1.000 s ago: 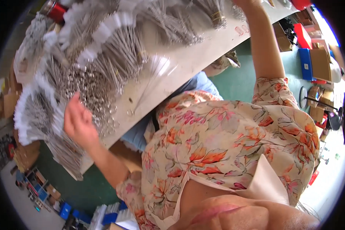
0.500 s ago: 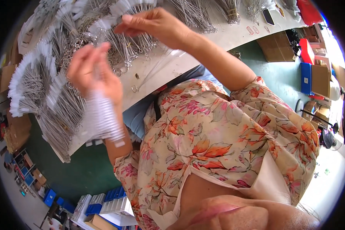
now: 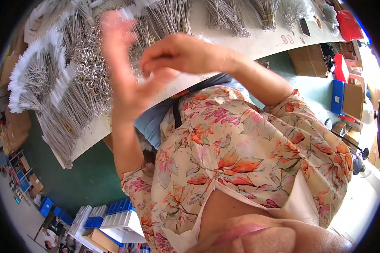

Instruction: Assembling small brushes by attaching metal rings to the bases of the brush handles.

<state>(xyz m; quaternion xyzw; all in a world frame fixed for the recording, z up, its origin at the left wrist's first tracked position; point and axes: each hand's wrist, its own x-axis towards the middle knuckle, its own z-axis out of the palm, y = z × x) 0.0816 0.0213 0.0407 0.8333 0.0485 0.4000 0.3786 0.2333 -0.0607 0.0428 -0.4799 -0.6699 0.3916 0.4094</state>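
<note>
My left hand [image 3: 128, 80] is raised over the near edge of the worktable, blurred by motion. Its fingers stretch upward toward the heap, with the thumb out to the side, and I see nothing held in it. My right hand [image 3: 183, 55] is beside it, fingers curled inward; whatever they hold, if anything, is hidden. Beyond and left of the hands lies a heap of metal split rings [image 3: 90, 63]. Thin grey wire loops with white tags [image 3: 38, 76] fan out at the left, and more bundled wires [image 3: 166, 19] lie behind my right hand.
The white table [image 3: 245, 48] slants across the view. On its right part are a banded wire bundle [image 3: 268, 19], a dark phone [image 3: 304, 28] and small red-edged tags [image 3: 288, 39]. Cardboard boxes [image 3: 308, 61] and a blue bin [image 3: 337, 97] stand right, with white and blue bins [image 3: 120, 221] lower left.
The row of white tags that hung by my left wrist is no longer there. My left hand has moved up and right with fingers extended; my right hand has come lower, its fingers more curled.
</note>
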